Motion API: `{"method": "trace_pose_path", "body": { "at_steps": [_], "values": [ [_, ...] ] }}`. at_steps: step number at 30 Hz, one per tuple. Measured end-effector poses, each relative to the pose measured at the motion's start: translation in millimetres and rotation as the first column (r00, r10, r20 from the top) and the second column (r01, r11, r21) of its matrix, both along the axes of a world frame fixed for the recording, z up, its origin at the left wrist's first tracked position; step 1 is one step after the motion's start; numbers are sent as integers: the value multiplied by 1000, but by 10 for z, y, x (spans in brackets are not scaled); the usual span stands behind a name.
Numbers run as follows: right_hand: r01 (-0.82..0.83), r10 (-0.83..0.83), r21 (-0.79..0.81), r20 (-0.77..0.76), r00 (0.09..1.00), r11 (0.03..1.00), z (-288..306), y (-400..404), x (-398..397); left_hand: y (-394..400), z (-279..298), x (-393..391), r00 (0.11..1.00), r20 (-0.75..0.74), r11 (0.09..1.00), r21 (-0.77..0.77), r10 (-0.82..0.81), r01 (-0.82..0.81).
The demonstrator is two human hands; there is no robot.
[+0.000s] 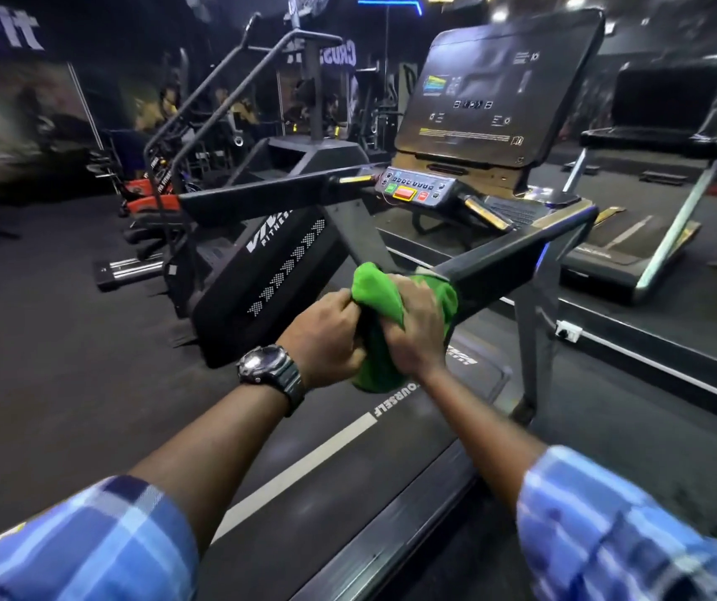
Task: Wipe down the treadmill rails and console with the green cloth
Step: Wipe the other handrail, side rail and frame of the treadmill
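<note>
The green cloth is bunched at the near end of the treadmill's right rail. My left hand, with a wristwatch on the wrist, pinches the cloth's left side. My right hand grips the cloth from the right, close to the rail's tip. The left rail runs back to the console. The console's button panel and its large dark screen stand further ahead. Part of the cloth hangs down behind my hands.
The treadmill belt with a white stripe lies below my arms. A black stair-climber machine stands close on the left. Another treadmill is at the right, beyond a raised floor edge. Gym floor spreads out to the left.
</note>
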State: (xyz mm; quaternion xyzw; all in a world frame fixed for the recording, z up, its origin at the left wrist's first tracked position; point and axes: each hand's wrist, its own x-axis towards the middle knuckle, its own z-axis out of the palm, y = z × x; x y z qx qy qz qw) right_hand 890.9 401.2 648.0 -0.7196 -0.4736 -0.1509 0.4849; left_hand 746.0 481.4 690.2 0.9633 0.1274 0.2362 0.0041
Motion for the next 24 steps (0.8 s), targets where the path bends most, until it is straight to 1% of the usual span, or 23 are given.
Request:
{"method": "trace_pose_path", "body": {
  "at_steps": [1,2,3,4,5,7,8,9,10,11,12,13,14,15,16,17,18,20,21,22,23,24],
  "values": [
    [-77,77,45,2,997,996,-176,-135,-54,-13,-12,-6,1000,1,1000,3,-25,25],
    [-119,117,61,33,993,991,-291,-233,-20,-24,-31,-6,999,8,999,8,-41,41],
    [-117,114,55,46,992,992,-326,-252,67,-39,-35,-9,999,15,999,5,-41,41],
    [-70,70,54,2,998,996,-278,-214,116,-50,-40,-12,999,26,999,-4,-38,38],
    [18,-14,41,-94,995,999,-154,-125,132,-68,-25,-19,999,24,999,-21,-28,29],
    [208,-202,-12,-307,930,978,209,125,86,-93,12,-15,1000,24,999,-47,-13,14],
    [265,-253,-9,-326,911,964,323,228,21,-104,32,-21,1000,10,999,-53,-5,5],
    [286,-262,54,-270,926,957,323,290,-59,-116,56,-35,1000,-13,998,-58,6,-7],
    [255,-222,162,-201,954,953,188,304,-138,-115,53,-47,1000,-28,998,-57,14,-15],
    [192,-151,259,-167,974,947,4,266,-259,-110,42,-62,999,-41,998,-56,13,-15],
    [154,-107,306,-166,980,939,-285,233,-373,-99,13,-75,1000,-29,999,-42,-10,9],
    [130,-73,308,-189,979,943,-570,187,-477,-96,-14,-86,999,-23,999,-42,-27,26],
    [154,-93,288,-217,972,945,-772,164,-540,-94,-36,-88,999,-17,998,-39,-41,41],
    [202,-120,272,-290,949,941,-846,209,-520,-100,-33,-86,999,-18,998,-26,-51,50],
    [266,-138,282,-403,905,922,-787,312,-404,-97,-24,-62,998,-25,998,-5,-63,63],
    [341,-137,309,-529,838,888,-581,413,-257,-90,-12,-37,997,-48,998,4,-67,67],
    [427,-121,327,-658,744,843,-341,492,-106,-84,-1,-7,995,-69,998,6,-69,70],
    [591,-120,310,-809,575,744,-59,501,129,-82,37,61,993,-95,997,-26,-74,72],
    [651,-154,279,-837,526,706,-9,508,128,-88,61,104,992,-105,996,-50,-74,69],
    [668,-196,249,-834,516,702,-11,483,117,-99,84,153,991,-110,995,-75,-77,69],
    [605,-164,240,-829,535,759,-7,426,106,-105,108,206,990,-112,992,-107,-80,68],
    [400,-60,260,-770,635,879,-126,495,231,-110,128,264,991,-103,988,-133,-88,74]
  ]
}}
